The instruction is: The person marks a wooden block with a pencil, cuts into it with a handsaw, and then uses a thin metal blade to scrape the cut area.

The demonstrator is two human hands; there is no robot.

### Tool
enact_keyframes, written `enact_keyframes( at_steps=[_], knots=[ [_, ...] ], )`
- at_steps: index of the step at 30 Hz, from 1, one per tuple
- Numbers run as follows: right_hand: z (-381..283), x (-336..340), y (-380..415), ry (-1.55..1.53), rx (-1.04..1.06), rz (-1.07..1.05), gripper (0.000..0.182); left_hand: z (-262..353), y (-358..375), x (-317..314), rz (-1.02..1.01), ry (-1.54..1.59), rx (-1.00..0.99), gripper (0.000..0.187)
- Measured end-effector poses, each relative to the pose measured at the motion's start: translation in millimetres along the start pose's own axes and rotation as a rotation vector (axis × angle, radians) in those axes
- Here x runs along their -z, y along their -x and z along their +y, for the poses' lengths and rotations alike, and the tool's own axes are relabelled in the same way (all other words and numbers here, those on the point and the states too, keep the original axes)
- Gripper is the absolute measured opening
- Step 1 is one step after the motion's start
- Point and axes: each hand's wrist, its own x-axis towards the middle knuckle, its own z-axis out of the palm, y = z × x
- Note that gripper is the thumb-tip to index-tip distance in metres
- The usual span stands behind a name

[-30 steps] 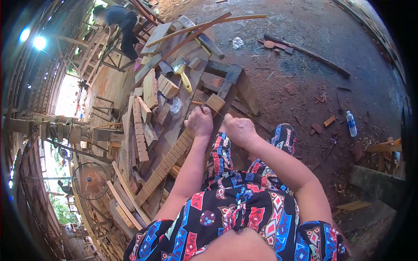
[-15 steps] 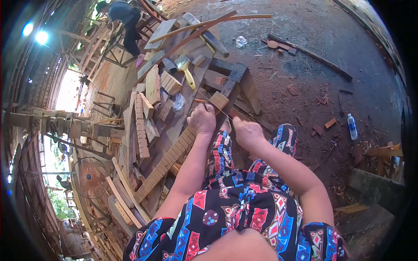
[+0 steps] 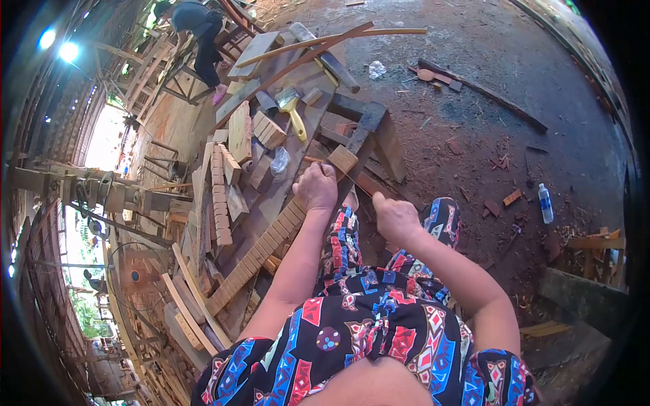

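Observation:
My left hand (image 3: 317, 187) is closed in a fist on the bench at the upper end of a long grooved wooden board (image 3: 261, 249). A thin orange-brown stick (image 3: 313, 159) shows just beyond its knuckles; whatever the fingers grip is hidden. Close by, a small wooden block (image 3: 342, 158) sits at the bench edge. To the right, my right hand (image 3: 397, 218) is closed over the bench's side, around the end of a thin rod-like tool (image 3: 357, 183) that slants up toward the block. Its handle is covered by my fingers.
A yellow-handled paintbrush (image 3: 295, 120), a clear plastic bag (image 3: 279, 161) and several wood blocks (image 3: 269, 130) lie on the bench. Long wooden strips (image 3: 318, 44) cross its far end. A water bottle (image 3: 546, 204) is on the littered floor. Another person (image 3: 196, 34) bends at the far left.
My right hand has shifted a little right and down, away from my left hand, with the thin tool still in it. My left hand has stayed nearly in place.

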Motion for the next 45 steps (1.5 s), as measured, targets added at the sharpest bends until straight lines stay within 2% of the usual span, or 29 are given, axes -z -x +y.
enact_keyframes(
  at_steps=[3, 8, 15, 22, 27, 29, 33, 36, 40, 43, 45],
  knots=[
    [3, -4, 5, 0.059, -0.030, -0.051, 0.012, -2, 0, -4, 0.024, -0.006, -0.019, 0.033],
    [-11, -13, -34, 0.036, -0.014, 0.000, 0.012, 0, 1, 3, 0.011, -0.012, -0.015, 0.034],
    [3, 2, 14, 0.065, -0.021, -0.038, 0.015, -1, 1, -1, 0.013, 0.023, -0.006, 0.036],
    [-11, -8, -33, 0.024, -0.007, -0.014, 0.015, 2, 1, 3, -0.009, -0.018, 0.015, 0.035],
    [-2, 6, 4, 0.044, 0.012, -0.027, 0.013, 2, 0, 5, -0.010, 0.012, 0.019, 0.035],
    [-2, 5, 9, 0.104, -0.052, -0.070, 0.012, 1, 3, 5, -0.003, 0.016, 0.002, 0.035],
    [-15, -8, -30, 0.063, -0.003, 0.004, 0.011, 2, 1, 2, -0.012, -0.024, -0.003, 0.034],
    [-17, -6, -33, 0.074, -0.031, -0.040, 0.013, 2, 0, 4, -0.018, -0.031, 0.013, 0.034],
    [-4, 7, 0, 0.068, -0.034, -0.085, 0.014, 3, 0, 11, -0.084, 0.004, 0.012, 0.035],
    [-5, 4, 2, 0.118, -0.056, -0.086, 0.015, 2, 1, 9, -0.050, -0.001, 0.000, 0.036],
    [-15, 4, -17, 0.063, -0.051, 0.001, 0.015, 2, 1, 8, -0.054, -0.001, 0.001, 0.035]
  ],
)
